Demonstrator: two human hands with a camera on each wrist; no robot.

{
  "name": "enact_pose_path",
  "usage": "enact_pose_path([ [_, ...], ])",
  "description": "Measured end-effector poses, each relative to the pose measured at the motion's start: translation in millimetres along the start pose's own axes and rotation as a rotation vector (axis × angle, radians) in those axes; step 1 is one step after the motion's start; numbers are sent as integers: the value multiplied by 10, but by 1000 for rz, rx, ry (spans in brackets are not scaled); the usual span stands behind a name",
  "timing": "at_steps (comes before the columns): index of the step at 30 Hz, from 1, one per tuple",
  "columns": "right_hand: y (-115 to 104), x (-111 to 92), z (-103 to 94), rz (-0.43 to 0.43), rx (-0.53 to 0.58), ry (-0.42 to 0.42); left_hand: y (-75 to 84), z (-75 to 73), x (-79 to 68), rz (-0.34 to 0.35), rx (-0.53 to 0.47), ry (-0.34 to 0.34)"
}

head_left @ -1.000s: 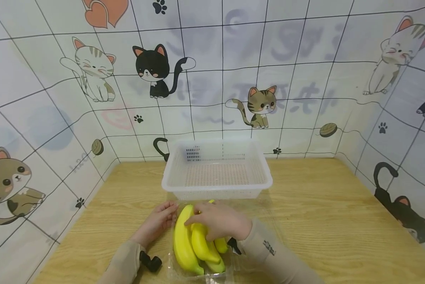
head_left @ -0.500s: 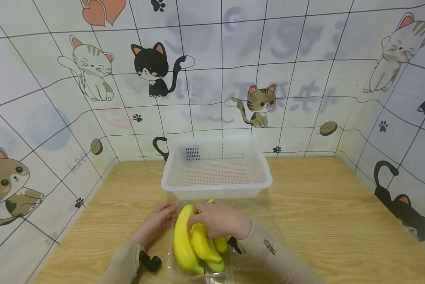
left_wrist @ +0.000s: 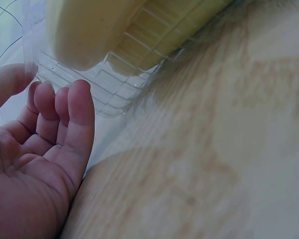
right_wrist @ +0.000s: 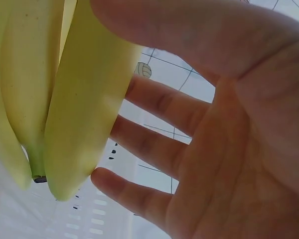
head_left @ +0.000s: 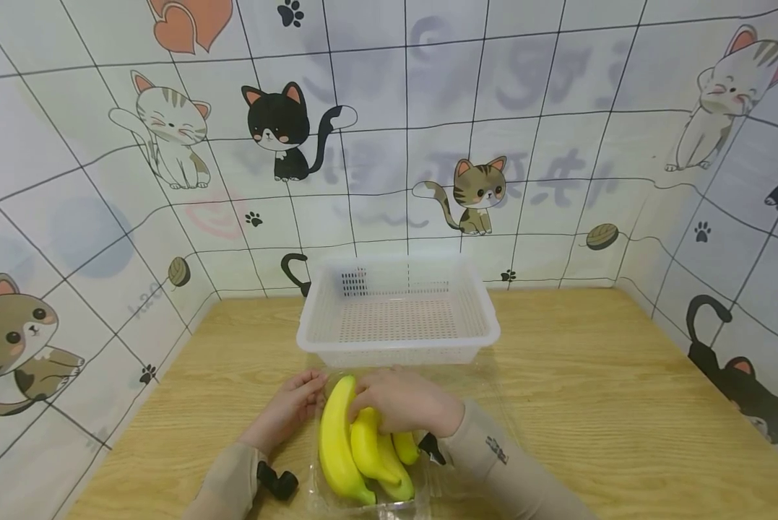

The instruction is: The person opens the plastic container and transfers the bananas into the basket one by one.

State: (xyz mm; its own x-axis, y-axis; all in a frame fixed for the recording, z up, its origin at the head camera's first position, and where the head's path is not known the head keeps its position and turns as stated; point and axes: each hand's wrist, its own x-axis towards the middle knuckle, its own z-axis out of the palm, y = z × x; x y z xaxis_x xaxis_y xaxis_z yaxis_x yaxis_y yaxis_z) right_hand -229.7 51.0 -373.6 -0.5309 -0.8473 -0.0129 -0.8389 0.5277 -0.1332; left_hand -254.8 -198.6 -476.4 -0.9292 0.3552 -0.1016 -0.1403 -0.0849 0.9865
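Note:
Several yellow bananas (head_left: 338, 448) lie side by side in a clear plastic tray (left_wrist: 109, 102). My left hand (head_left: 290, 408) pinches the tray's far left edge between thumb and fingers. From above, my right hand (head_left: 407, 401) reaches over the far ends of the bananas. In the right wrist view, its thumb and fingers hold one banana (right_wrist: 84, 114) on its two sides, with other bananas (right_wrist: 30, 69) to the left. The right hand covers part of the bananas and of the tray in the head view.
Just beyond the tray, a white perforated plastic basket (head_left: 398, 345) stands on the wooden table (head_left: 577, 404). Behind it and at both sides rise walls (head_left: 375, 217) with a cat print. A black wrist device (head_left: 278, 482) is on the left sleeve.
The right hand's fingers have drawn in slightly to the right over the bananas, and the middle bananas have shifted a little. My left hand stays at the tray edge.

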Motion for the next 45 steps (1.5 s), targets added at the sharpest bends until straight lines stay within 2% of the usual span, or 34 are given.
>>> enact_pose_path([
  [6,33,0,-5,-51,21,38,-8,12,0,-10,-2,19],
  [17,39,3,-10,-77,14,47,-7,-11,9,-25,7,20],
  [24,26,1,-12,-61,13,36,-13,-7,13,-26,7,20],
  [30,14,-1,-12,-14,90,-5,-16,-8,17,-24,4,22],
  [38,23,-9,-12,-35,133,2,11,15,16,-16,5,13],
  [45,20,-12,-22,-50,134,-7,6,9,7,-24,6,31],
])
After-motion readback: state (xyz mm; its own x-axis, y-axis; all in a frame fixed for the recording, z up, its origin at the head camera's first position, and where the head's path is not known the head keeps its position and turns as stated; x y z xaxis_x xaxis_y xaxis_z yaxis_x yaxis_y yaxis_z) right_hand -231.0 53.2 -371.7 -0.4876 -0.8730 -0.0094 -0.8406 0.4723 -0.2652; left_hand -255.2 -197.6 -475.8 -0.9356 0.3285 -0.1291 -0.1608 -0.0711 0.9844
